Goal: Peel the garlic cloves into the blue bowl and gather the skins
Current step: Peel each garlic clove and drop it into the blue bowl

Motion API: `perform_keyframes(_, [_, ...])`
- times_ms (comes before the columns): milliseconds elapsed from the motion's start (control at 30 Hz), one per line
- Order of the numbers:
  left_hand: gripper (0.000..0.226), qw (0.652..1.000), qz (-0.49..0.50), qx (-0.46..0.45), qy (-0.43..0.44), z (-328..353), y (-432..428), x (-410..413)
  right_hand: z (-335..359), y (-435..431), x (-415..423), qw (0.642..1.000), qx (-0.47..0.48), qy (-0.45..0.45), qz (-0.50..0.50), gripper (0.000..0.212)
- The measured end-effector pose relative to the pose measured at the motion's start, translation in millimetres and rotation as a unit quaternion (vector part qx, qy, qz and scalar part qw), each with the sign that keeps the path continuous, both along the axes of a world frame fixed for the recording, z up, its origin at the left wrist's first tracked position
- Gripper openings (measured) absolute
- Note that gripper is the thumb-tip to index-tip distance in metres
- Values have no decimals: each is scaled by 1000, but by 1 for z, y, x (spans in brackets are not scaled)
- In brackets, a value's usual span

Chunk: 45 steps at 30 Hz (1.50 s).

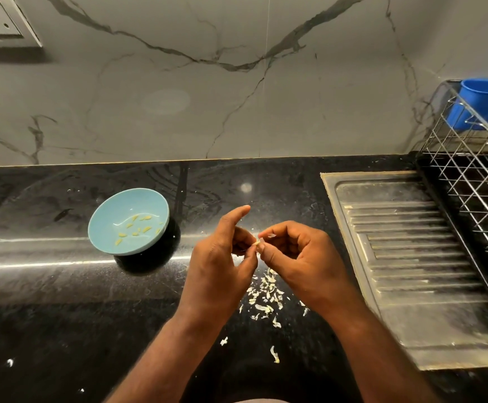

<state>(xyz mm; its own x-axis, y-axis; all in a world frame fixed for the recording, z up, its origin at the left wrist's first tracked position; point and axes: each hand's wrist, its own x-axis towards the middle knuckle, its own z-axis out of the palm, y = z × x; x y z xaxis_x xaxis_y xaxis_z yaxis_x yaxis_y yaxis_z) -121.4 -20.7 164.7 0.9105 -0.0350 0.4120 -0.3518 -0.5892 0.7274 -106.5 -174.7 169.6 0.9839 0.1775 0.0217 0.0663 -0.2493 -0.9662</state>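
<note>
Standing at the dark counter (pixel 62 315), you have it across the whole lower frame, with the veined wall (pixel 178 97) above it. At right lie the steel drainboard (pixel 411 257) and, past it, a wire rack (pixel 470 175) with a blue tub (pixel 484 103) in the upper right corner. The bowl (pixel 106 228) sits left of centre, well apart from your hands, with a scatter of peeled cloves (pixel 138 228) in it. Your left hand (pixel 219 257) and right hand (pixel 298 251) meet at mid-frame, both closed in a pinch on one small clove (pixel 256 243); the left forefinger sticks out straight, free of it. A pile of skins (pixel 266 292) lies on the counter just below the hands, with stray flakes lower down and at lower left.

The step in hand looks like stripping this clove. To do it well, grip the clove's body with the left hand and pull the skin lengthwise with the right, so it comes off whole and not in crumbs. Work above the pile, so what falls lands there and gathering is easier. Carry the bare clove across to the bowl; a toss may bounce out.

No brand, label or writing can be read; the socket (pixel 1 21) at upper left shows none.
</note>
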Motion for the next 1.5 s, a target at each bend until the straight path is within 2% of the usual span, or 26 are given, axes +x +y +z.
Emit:
perform_keyframes(100, [71, 1000, -6, 14, -10, 1, 1, -1, -1, -1, 2, 999, -26, -18, 0, 2])
perform_keyframes(233, [66, 1000, -6, -18, -1, 4, 2, -1, -4, -1, 3, 998, -52, -40, 12, 6])
perform_keyframes(433, [70, 999, -3, -30, -26, 3, 1, -3, -7, 5, 2, 994, 102, 37, -21, 13])
perform_keyframes(567, [67, 996, 14, -83, -31, 4, 0, -5, -5, 9, 3, 970, 216, 111, -15, 18])
perform_keyframes(633, [67, 995, 14, -95, -27, 5, 1, -4, -3, 8, 2, 962, 247, 119, -10, 18])
perform_keyframes(867, [65, 992, -11, -120, 20, 10, 3, -2, 4, -5, 1, 997, 80, 15, 15, 5])
perform_keyframes(1000, [62, 948, -26, -296, 119, 18, 3, -1, 5, -4, -1, 999, 43, -28, -8, 4])
perform_keyframes(1133, [55, 905, -20, -394, 159, 22, 4, 1, 6, 2, -4, 998, 12, -67, -17, 1])
perform_keyframes(1267, [52, 887, -18, -427, 178, 23, 3, 1, 8, 7, -5, 995, 6, -92, -26, 6])
perform_keyframes(1400, [54, 883, -17, -430, 189, 23, 2, -1, 7, 10, -6, 994, -7, -108, -32, 14])
perform_keyframes(1500, [54, 875, -9, -442, 196, 23, 2, 0, 7, 13, -7, 994, -7, -105, -35, 10])
